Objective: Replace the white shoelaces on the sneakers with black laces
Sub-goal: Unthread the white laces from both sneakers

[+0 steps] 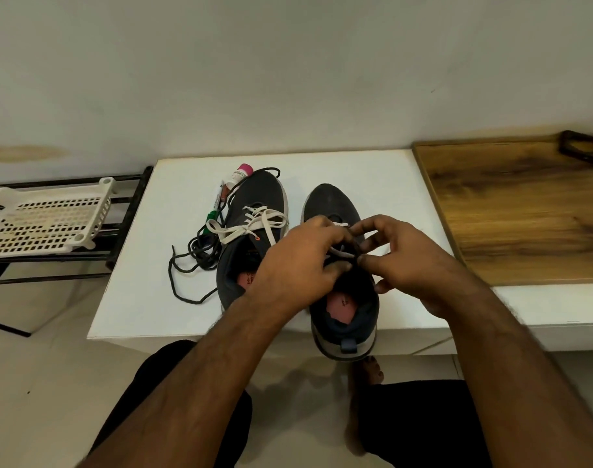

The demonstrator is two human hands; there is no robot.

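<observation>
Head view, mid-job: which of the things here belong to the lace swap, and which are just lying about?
Belongs to the job:
- right sneaker, white lace pinched by left hand and right hand
- left sneaker, white lace tied
- black laces, loose on the white table

Lying about:
- pink-capped bottle
- green-capped marker
- white basket
- wooden board

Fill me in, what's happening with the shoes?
A person is unlacing the right-hand sneaker on the white table. Both hands work at its white lace: the left hand is over the tongue, and the right hand pinches the lace from the other side. The left-hand sneaker still carries its white lace, loosened. Loose black laces lie in a tangle beside it, not yet threaded into either shoe.
</observation>
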